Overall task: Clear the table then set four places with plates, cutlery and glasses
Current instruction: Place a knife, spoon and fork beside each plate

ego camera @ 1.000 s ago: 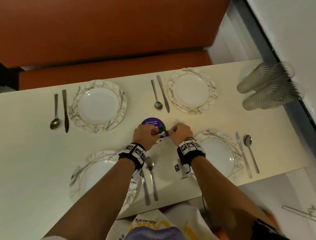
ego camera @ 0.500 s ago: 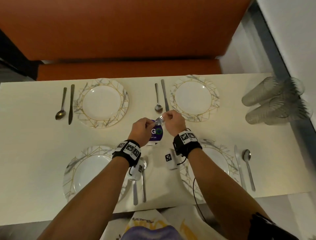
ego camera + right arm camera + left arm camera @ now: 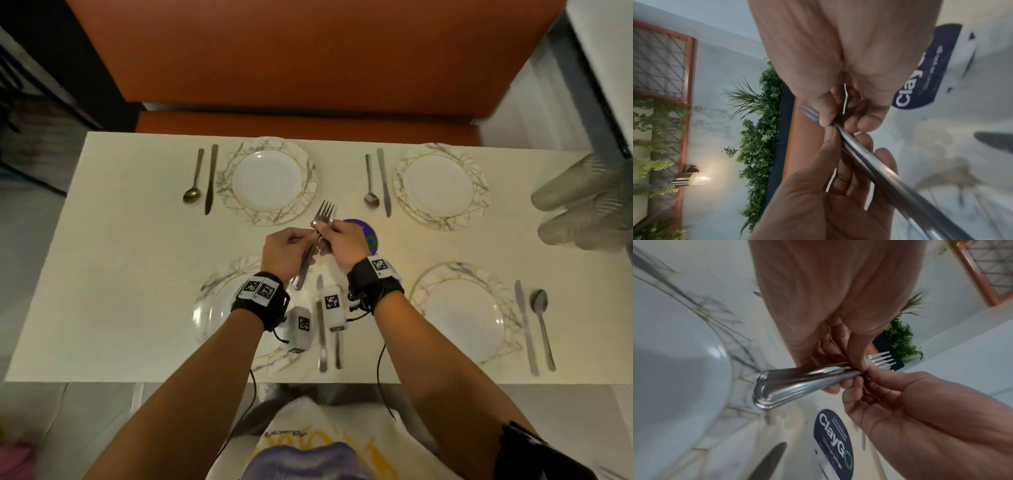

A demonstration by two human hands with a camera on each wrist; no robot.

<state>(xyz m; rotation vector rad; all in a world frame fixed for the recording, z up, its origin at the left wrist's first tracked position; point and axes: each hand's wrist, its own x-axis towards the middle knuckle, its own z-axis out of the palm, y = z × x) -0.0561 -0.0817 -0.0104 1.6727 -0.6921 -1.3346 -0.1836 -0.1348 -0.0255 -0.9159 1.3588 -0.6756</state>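
Forks bunched in left hand above surface | one pinched by right hand, likely for separating

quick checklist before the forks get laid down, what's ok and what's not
1. Forks held firmly: ok, left hand grips the handles, right hand pinches near the tines.
2. One fork separated from the bundle: cannot tell.
3. Four plates out: ok, e.g. far left plate.
4. Knife and spoon at each place: ok, e.g. far left knife and spoon.
5. Forks at places: not ok, none laid.
6. Glasses at places: not ok, grouped at the table's right end.
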